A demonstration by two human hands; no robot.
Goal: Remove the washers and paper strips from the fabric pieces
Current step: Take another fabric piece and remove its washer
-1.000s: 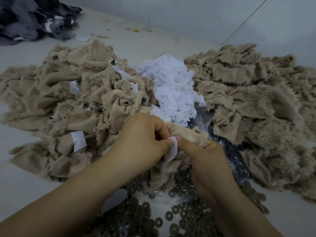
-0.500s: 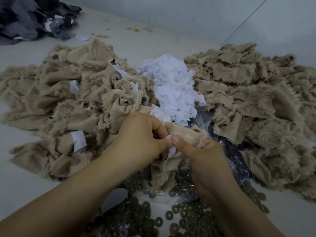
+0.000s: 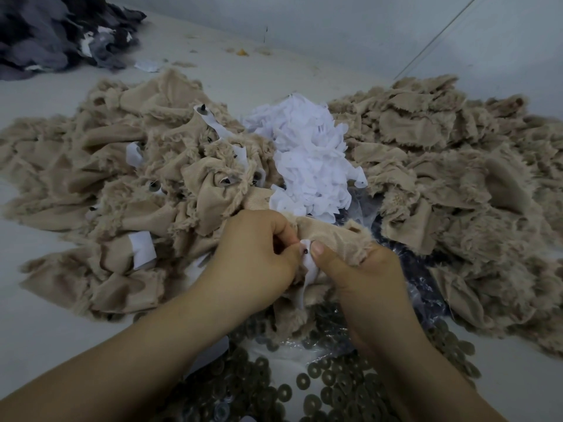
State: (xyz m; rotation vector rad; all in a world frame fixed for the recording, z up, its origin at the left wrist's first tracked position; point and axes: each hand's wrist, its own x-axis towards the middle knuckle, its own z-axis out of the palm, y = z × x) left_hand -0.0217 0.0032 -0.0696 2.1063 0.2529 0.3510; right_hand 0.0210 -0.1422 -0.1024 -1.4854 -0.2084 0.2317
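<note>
Frame centre: left hand (image 3: pixel 253 257) and right hand (image 3: pixel 362 275) both grip clenched on fabric piece (image 3: pixel 332 239), pinching paper strip (image 3: pixel 309 269); right thumb now lower than before; washers (image 3: pixel 320 388) bottom, on plastic sheet

washers (image 3: pixel 304 388): my forearms cover part of the heap; the bottom edge cuts it off
dark fabric pile (image 3: pixel 54 32): cropped at the top-left corner
my left hand (image 3: pixel 256 257): fingertips tucked out of sight

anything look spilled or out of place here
Mostly sorted: white paper strips heaped in the middle, tan fabric either side. The washers are scattered loose near the person, some beyond the clear plastic sheet. One stray paper scrap lies far off by the dark fabric heap.
</note>
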